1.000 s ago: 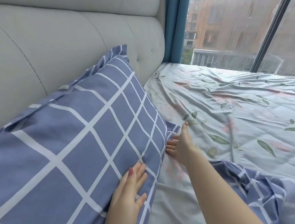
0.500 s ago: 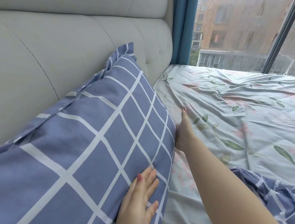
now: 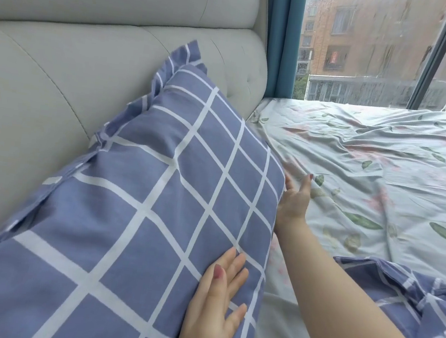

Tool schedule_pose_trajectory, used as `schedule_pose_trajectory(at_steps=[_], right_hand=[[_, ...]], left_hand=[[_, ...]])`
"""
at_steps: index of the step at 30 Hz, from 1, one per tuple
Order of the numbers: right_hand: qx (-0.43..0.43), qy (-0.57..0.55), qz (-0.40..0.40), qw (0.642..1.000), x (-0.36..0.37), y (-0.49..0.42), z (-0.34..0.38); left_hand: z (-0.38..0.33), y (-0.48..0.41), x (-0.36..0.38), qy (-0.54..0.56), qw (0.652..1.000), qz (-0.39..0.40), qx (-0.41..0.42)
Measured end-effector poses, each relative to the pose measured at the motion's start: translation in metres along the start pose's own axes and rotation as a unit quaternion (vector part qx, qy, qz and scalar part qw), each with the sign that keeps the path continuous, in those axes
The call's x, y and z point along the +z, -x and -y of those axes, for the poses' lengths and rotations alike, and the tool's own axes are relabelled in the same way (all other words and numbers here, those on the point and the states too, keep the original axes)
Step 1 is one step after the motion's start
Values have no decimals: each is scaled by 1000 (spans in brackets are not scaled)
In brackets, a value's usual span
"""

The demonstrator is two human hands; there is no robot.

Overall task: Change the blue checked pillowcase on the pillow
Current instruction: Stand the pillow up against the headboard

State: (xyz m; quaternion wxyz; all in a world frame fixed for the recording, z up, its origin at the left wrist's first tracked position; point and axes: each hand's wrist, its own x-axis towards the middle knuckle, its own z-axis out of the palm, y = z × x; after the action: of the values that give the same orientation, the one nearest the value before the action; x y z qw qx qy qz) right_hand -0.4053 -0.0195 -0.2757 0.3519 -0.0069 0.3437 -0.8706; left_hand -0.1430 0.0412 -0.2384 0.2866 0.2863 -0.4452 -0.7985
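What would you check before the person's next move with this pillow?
1. Pillow leans against headboard: ok.
2. Left hand lies flat on the pillow's front: ok.
3. Right hand grips the pillow's far edge: not ok, its straight fingers only touch it.
4. Pillowcase opening found: cannot tell.
5. Second checked cloth lies on the sheet beside the right forearm: ok.
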Motion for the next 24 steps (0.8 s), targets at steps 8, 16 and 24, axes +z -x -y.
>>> schedule_pose_trajectory(at_steps=[8, 16, 24], right_hand=[[76, 258, -110, 957, -7, 8, -2], [215, 275, -82, 933, -16, 66, 8], [218, 201, -35, 954, -4, 58, -16]], left_hand=[[0, 1, -1, -5, 1000, -18, -21], [-4, 6, 4, -15, 999, -26, -28], [-3, 4, 6, -20, 999, -17, -32]])
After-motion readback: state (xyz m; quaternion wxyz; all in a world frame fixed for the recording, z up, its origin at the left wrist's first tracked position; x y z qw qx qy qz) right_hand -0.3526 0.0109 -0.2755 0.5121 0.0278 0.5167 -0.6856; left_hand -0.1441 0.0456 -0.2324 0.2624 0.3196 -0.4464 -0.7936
